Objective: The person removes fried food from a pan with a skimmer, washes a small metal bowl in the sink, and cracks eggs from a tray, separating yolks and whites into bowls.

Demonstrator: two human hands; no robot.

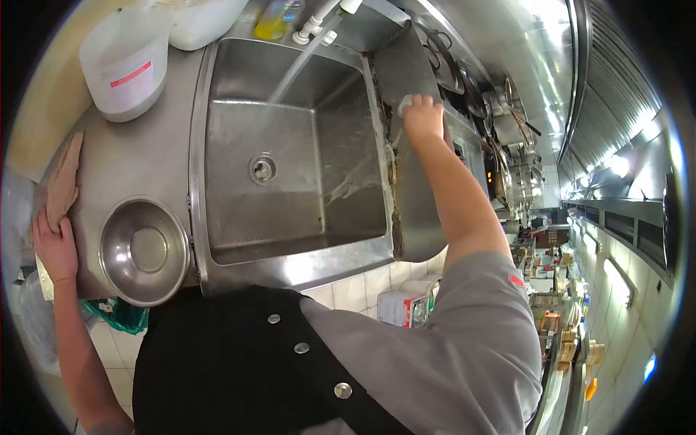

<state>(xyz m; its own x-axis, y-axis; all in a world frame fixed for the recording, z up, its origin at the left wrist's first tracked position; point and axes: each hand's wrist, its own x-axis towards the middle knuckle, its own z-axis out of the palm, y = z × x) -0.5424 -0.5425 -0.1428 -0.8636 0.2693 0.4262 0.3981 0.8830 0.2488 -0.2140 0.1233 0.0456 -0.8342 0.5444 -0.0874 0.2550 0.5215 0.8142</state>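
At the left edge of the steel counter, my left hand (56, 246) rests against a brown cloth (64, 177), its fingers at the cloth's lower end; whether they grip it is hard to tell. My right hand (423, 119) is closed on a small whitish pad (404, 106), pressed against the steel panel (417, 181) on the right side of the sink. Water runs from the faucet (319, 29) into the steel sink (283, 152), where suds streak the right part of the basin. A steel bowl (145, 250) sits on the counter left of the sink.
A white plastic container (127, 65) with a red-striped label stands at the back left. Beside the faucet is a yellow bottle (277, 20). Pans (475, 90) hang or stand beyond the right panel. Below the sink, a tin (402, 309) stands on the tiled floor.
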